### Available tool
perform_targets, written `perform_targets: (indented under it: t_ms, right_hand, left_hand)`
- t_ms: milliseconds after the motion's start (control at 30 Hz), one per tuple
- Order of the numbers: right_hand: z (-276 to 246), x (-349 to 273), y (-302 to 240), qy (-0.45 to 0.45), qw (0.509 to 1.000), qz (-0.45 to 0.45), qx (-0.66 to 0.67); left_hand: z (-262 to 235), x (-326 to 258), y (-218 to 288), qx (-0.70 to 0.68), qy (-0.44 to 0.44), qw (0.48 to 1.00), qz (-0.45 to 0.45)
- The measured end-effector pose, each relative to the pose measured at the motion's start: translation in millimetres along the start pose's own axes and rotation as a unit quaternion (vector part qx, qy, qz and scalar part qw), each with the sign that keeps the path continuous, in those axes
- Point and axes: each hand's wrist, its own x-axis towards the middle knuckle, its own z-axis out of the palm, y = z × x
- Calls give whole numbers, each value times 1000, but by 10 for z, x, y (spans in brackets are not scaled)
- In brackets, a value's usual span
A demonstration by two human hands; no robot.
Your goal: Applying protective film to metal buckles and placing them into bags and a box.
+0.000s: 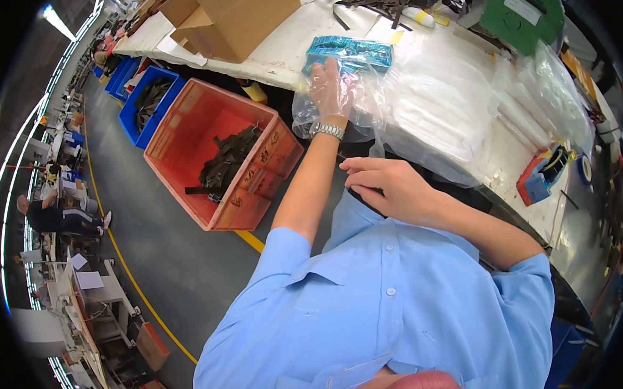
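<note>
My left hand, with a metal watch on the wrist, reaches into a clear plastic bag at the table's near edge. Its fingers close on the near side of a turquoise pack; glare on the plastic partly hides the fingertips. The pack looks like a flat bundle with a shiny patterned surface. Close to my body, just off the table edge, is my right hand. Its fingers are loosely bent and apart, and I see nothing held in them.
A stack of clear bags lies right of the pack. An open cardboard box stands at the far left. Below the table edge sit a red crate with dark strips and a blue bin. A tape dispenser is right.
</note>
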Motion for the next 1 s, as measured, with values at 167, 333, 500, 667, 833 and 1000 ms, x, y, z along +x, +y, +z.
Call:
perform_targets:
  t_ms: [167, 333, 500, 667, 833, 1000]
  right_hand:
    - [-517, -93, 205, 191, 925, -84, -317]
    - [-855, 315, 1032, 105, 897, -16, -430]
    - [-801, 738, 1429, 55, 887, -99, -447]
    - [-880, 872, 1336, 71, 917, -198, -340]
    - [-851, 949, 1472, -54, 961, -179, -203]
    - [-707, 1040, 1542, 45, 992, -103, -62]
  left_hand:
    - [236, -48, -112, -5, 64, 998, 28]
    - [230, -4, -38, -49, 21, 999, -1]
    - [-101, -147, -44, -80, -46, 995, 27]
    - [-620, -739, -74, -176, -72, 979, 79]
    - [-996, -1167, 100, -125, -115, 980, 101]
    - [-1287, -1290, 100, -98, 8, 988, 122]
